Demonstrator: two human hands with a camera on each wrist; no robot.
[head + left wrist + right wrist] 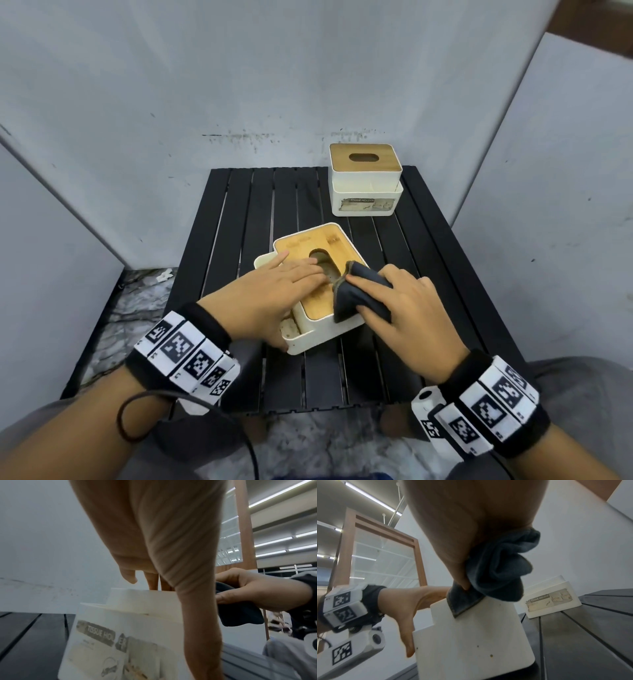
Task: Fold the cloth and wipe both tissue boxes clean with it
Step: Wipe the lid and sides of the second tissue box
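A white tissue box with a wooden lid (298, 251) (130, 635) (471, 639) lies skewed near the middle of the black slatted table (239, 212). My left hand (270, 291) (406, 605) lies flat on the lid with straight fingers, its thumb down the near side wall. My right hand (390, 301) (254, 593) grips a folded dark grey cloth (356, 291) (240, 615) (496, 572) and presses it on the lid's right part; one cloth corner hangs over the box's side. A second white tissue box (364, 181) (553, 600) stands upright at the table's back right.
Pale grey panels (239, 85) wall the table at the back and both sides. A marbled floor (130, 308) shows to the left of the table and below its front edge. My grey-clad knees sit at the table's near corners.
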